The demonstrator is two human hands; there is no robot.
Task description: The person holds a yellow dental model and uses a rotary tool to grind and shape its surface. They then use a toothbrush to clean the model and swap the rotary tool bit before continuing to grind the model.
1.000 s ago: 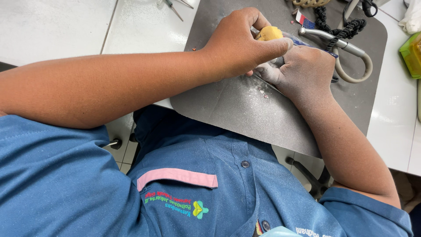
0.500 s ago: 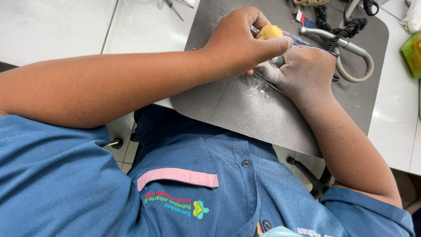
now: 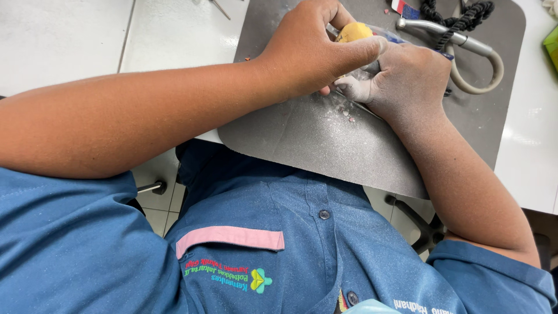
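The yellow lump (image 3: 353, 32), upper centre of the frame, is being gripped by the closed left hand (image 3: 311, 49); the dusty right hand (image 3: 407, 78) is curling shut beside it, contents hidden, over the grey mat (image 3: 325, 139).

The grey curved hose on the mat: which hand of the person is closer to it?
The right hand. It lies just beside the grey curved hose, almost touching its metal end. The left hand is farther away, on the other side of the yellow piece.

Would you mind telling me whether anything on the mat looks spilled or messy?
Yes: pale dust and crumbs lie scattered on the grey mat below the yellow piece, and the right hand is coated in the same powder.
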